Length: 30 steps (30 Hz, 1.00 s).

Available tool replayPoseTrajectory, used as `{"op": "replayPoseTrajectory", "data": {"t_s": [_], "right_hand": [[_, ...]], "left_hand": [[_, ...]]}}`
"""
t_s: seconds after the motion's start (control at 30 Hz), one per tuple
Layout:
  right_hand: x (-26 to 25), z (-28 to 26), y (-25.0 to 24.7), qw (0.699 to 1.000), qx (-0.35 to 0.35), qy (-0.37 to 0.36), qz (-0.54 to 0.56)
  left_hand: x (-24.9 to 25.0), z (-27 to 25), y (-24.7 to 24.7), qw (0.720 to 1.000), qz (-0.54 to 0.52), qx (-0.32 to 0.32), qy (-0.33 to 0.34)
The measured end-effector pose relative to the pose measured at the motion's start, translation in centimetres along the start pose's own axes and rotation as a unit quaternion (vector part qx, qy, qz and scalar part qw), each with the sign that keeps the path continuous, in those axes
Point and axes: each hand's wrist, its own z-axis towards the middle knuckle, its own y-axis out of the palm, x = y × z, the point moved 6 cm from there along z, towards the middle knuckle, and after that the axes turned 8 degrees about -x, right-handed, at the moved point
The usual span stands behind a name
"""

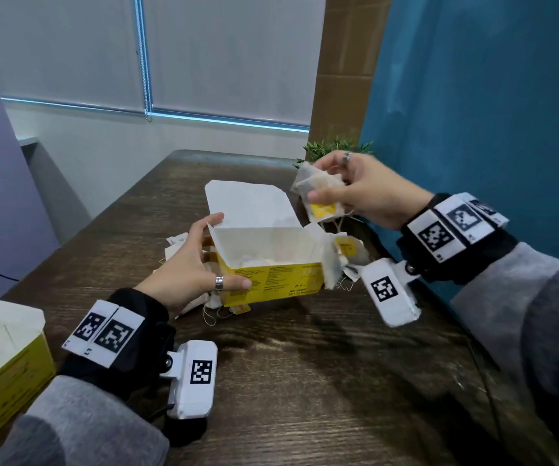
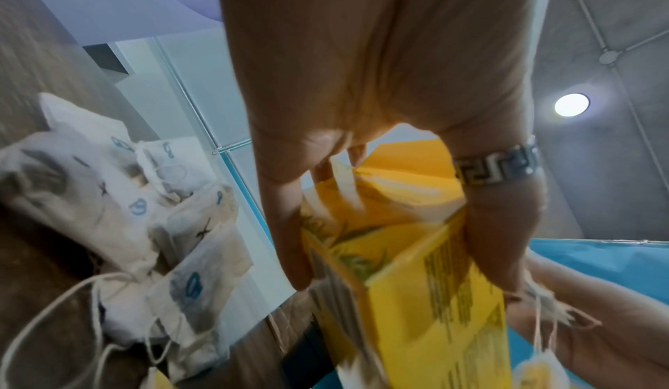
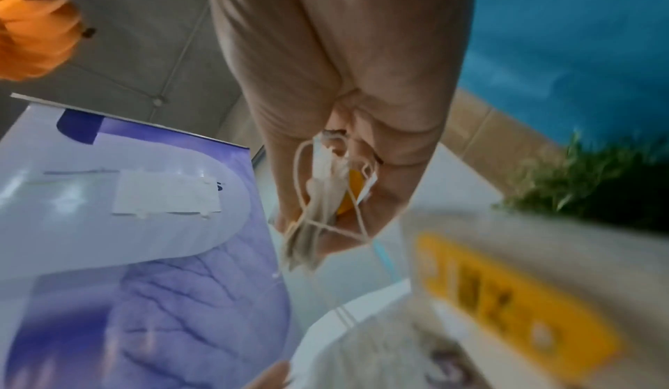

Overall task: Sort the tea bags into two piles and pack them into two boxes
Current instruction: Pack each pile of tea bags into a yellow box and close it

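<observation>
An open yellow tea box (image 1: 271, 277) stands mid-table, lid flap up, with some white bags inside. My left hand (image 1: 194, 260) grips its left end, thumb on the front face, fingers at the rim; the left wrist view shows the yellow tea box (image 2: 409, 252) between thumb and fingers. My right hand (image 1: 355, 190) holds a small stack of tea bags (image 1: 318, 193) with a yellow tag, raised above the box's right end. In the right wrist view the tea bags (image 3: 318, 209) and their strings are pinched in the fingers. A pile of pen-marked tea bags (image 2: 137, 223) lies left of the box.
A second open yellow box (image 1: 2, 358) sits at the table's near left corner. More tea bags (image 1: 345, 257) lie against the first box's right end. A small green plant (image 1: 335, 148) stands at the far right by the blue wall. The dark wooden table (image 1: 305, 381) stretches toward me.
</observation>
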Motion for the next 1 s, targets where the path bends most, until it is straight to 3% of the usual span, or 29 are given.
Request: {"op": "replayPoseTrajectory", "data": {"t_s": [0.1, 0.3, 0.47, 0.57, 0.67, 0.77, 0.83, 0.93, 1.0], "right_hand": [[0.3, 1.1, 3.5, 0.994, -0.066, 0.021, 0.083], [-1.0, 3.5, 4.2, 0.991, -0.023, 0.010, 0.131], [-0.1, 4.0, 3.8, 0.997, 0.001, 0.030, 0.070], [1.8, 3.3, 4.9, 0.993, -0.070, 0.091, 0.015], [2.8, 2.6, 5.9, 0.976, -0.115, 0.120, -0.139], [2.3, 2.6, 5.7, 0.907, -0.100, 0.071, -0.403], [1.2, 2.4, 5.2, 0.881, -0.038, 0.026, -0.470], [-1.6, 0.7, 4.9, 0.910, 0.077, -0.097, -0.397], [-1.9, -0.6, 5.7, 0.952, 0.024, -0.116, -0.281]], "left_hand": [[0.1, 0.0, 0.4, 1.000, -0.012, -0.017, 0.008], [-0.2, -0.1, 1.0, 0.997, 0.022, -0.068, -0.014], [-0.4, 0.0, 0.7, 0.998, 0.026, -0.060, -0.017], [-0.3, 0.1, 0.6, 0.998, 0.027, -0.049, -0.007], [0.1, -0.1, 0.8, 0.999, 0.014, -0.043, 0.006], [0.2, -0.1, 0.8, 1.000, -0.011, -0.020, 0.016], [0.1, -0.1, 0.4, 1.000, -0.023, -0.002, 0.019], [-0.1, 0.0, -0.6, 0.999, -0.030, 0.034, 0.019], [-0.1, 0.0, -1.4, 0.998, -0.019, 0.062, 0.023]]}}
